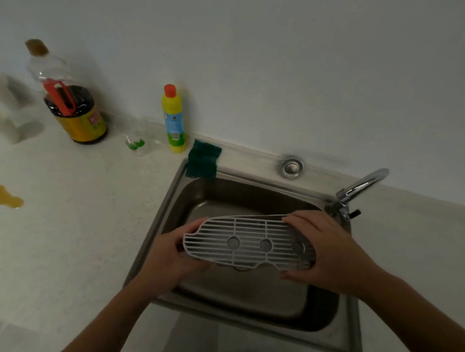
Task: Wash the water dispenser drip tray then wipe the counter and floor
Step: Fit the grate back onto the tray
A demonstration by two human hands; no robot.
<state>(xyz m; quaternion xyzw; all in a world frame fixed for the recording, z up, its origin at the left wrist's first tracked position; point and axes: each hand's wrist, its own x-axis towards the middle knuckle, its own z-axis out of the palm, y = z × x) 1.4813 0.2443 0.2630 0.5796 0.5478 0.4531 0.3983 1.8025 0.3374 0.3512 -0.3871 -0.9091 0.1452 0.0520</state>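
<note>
Drip tray (247,243), either end in firm grip of left hand (165,258), right hand (331,254)

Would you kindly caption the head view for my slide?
Left hand and right hand hold the drip tray over the steel sink.

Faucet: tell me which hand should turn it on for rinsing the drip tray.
Right, probably. The right hand grips the drip tray at the end nearest the faucet; the left hand holds the far end and could hold it alone over the sink.
</note>
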